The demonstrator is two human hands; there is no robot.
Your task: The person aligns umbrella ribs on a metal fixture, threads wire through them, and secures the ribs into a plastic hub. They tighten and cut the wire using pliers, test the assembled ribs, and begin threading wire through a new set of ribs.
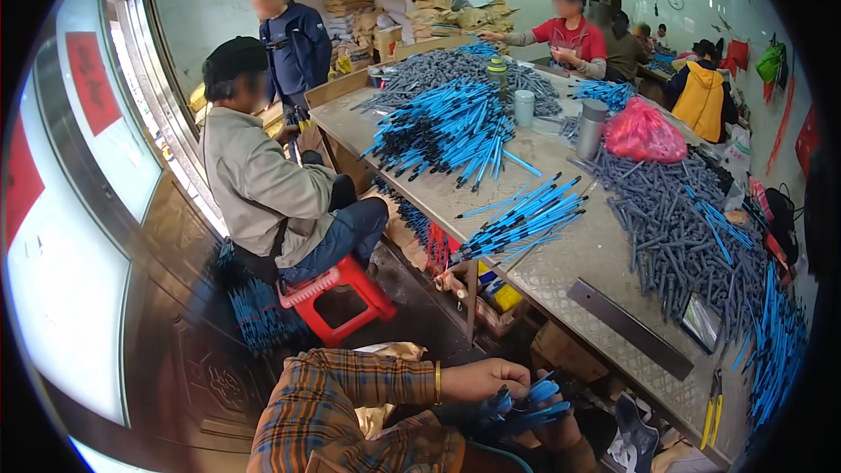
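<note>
Low in front of me, below the table's near edge, my right hand (562, 431) is closed around a small bunch of thin blue sticks (536, 410) with black ends. My left hand (491, 380), with a gold bracelet at the wrist, reaches in from the left against that bunch. Its fingers are bent together in a pinch, and whatever they grip is too small to make out. On the table corner nearest my hands lies a loose fan of similar blue sticks (526, 221). Farther back a larger heap of blue sticks (447, 130) is piled up.
Grey plastic pieces (674, 228) cover the table's right side, beside a flat metal bar (629, 327), a small mirror (702, 322) and yellow-handled pliers (713, 412). A pink bag (646, 130) rests behind. At left, a person sits on a red stool (337, 300); others are around the table.
</note>
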